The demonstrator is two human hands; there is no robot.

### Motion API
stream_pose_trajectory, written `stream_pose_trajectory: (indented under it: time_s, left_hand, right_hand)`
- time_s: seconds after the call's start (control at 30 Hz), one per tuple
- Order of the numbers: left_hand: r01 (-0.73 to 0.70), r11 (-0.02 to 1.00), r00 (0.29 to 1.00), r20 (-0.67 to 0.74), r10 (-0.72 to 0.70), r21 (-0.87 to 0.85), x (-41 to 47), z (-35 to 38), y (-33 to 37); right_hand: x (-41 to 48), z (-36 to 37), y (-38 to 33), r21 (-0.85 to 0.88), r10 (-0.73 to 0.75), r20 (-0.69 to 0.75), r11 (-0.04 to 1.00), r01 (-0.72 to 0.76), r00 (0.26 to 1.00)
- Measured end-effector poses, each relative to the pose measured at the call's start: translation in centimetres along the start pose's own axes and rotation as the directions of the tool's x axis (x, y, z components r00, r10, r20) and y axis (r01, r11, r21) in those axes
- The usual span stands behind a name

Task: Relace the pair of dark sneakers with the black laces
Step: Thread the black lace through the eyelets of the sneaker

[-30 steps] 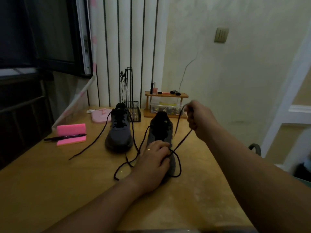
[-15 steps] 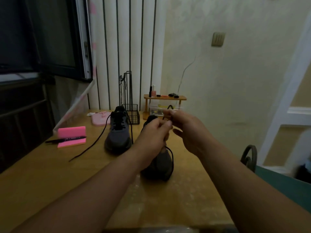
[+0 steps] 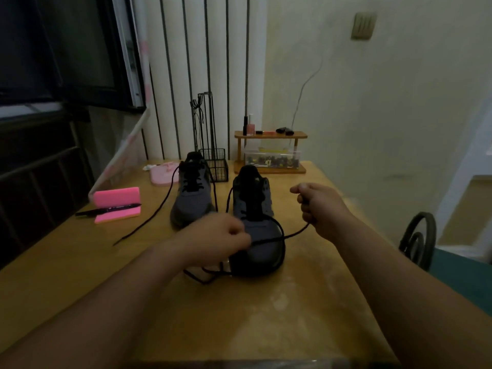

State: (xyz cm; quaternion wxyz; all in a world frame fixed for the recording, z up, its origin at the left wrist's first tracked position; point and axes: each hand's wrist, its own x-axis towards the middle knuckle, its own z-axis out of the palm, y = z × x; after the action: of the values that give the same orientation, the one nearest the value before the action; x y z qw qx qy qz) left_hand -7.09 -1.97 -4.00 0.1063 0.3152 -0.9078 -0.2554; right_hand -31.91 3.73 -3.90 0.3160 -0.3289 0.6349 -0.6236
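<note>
Gripping black lace [image 3: 287, 237] over near sneaker [image 3: 255, 235], left hand [image 3: 221, 237], right hand [image 3: 319, 206]

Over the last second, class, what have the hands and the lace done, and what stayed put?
From meeting above the near sneaker, the hands parted: the left hand dropped to its toe, the right hand swung out right, each gripping the black lace stretched between them. The far sneaker, pink pad and pen stayed put.
</note>
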Motion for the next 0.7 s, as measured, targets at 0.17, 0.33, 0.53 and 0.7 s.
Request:
stream_pose_trajectory:
  time_s: [0.17,0.33,0.53,0.7]
  left_hand:
    - [-0.193,0.970,0.865,-0.441,0.240,0.148,3.9,-1.1,-0.2]
    - [-0.069,0.950,0.909,-0.373,0.186,0.304,6.2,0.9,-0.6]
    - [-0.059,0.981,0.896,-0.424,0.133,0.185,7.0,2.4,-0.9]
    - [-0.057,0.998,0.906,-0.419,0.057,0.012,7.2,2.9,-1.3]
  right_hand:
    - [0.0,0.1,0.3,-0.325,-0.180,0.216,0.914,0.244,0.960]
    - [-0.1,-0.1,1.4,-0.324,-0.276,0.218,0.884,0.336,0.936]
    - [0.0,-0.5,1.9,-0.308,-0.237,0.303,0.892,0.330,0.923]
    - [0.0,0.1,2.4,-0.487,-0.312,0.296,0.764,0.424,0.903]
